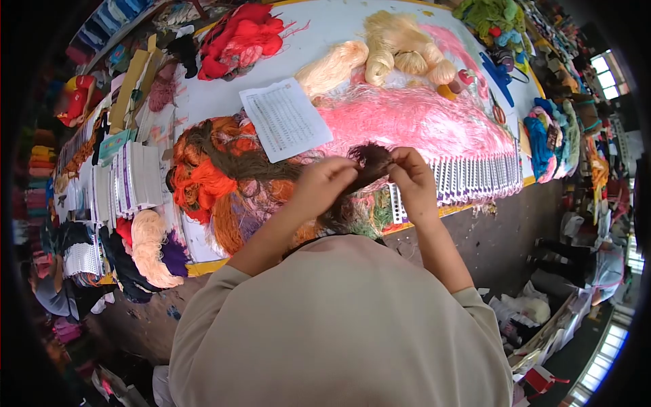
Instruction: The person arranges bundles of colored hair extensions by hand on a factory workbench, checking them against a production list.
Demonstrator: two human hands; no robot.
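A: What's in the hands rn?

B: A dark brown tuft of yarn. Left hand pinches its lower end, fingers closed on it. Right hand grips the top, thumb & fingers closed round the strands. Both hands raised in front of the chest, tuft stretched between them, hands nearly touching.

A: And under them?

B: White table, v. crowded. Just below the left hand, an orange and brown tangle of yarn. Right behind the hands, a printed sheet of paper lying partly on that tangle. Beyond the right hand, a big spread of pink thread, w/ cream skeins further back.

A: Anything else near?

B: Row of white cards just right of the right hand, at the table edge. Red yarn far back on the left. Stacks of white booklets well left of the left hand. Blue yarn far right.
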